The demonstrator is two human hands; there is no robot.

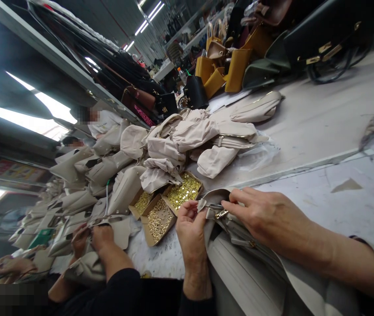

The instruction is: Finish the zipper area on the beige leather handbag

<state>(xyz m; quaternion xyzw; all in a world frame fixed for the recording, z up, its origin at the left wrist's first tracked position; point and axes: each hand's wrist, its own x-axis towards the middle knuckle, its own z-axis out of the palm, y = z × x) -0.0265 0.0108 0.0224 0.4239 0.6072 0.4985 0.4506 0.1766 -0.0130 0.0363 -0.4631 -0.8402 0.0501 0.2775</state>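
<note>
A beige handbag (242,263) lies in front of me at the lower right, with gold-coloured hardware (221,214) near its upper edge. My left hand (192,228) pinches a short strap end of the bag between thumb and fingers. On the other side, my right hand (256,213) grips the strap close to the metal fitting, its fingertips bent in. Just left of the bag stand open cardboard boxes of small gold metal pieces: one box (201,181) of bright flat bits and another box (149,235) of rounder ones.
Beige fabric bags (193,136) are heaped behind the boxes. At left, a co-worker's hands (103,237) work on a beige piece, beside rows of beige bags (75,199). Mustard bags (238,70) and a black bag (325,39) stand at the far side.
</note>
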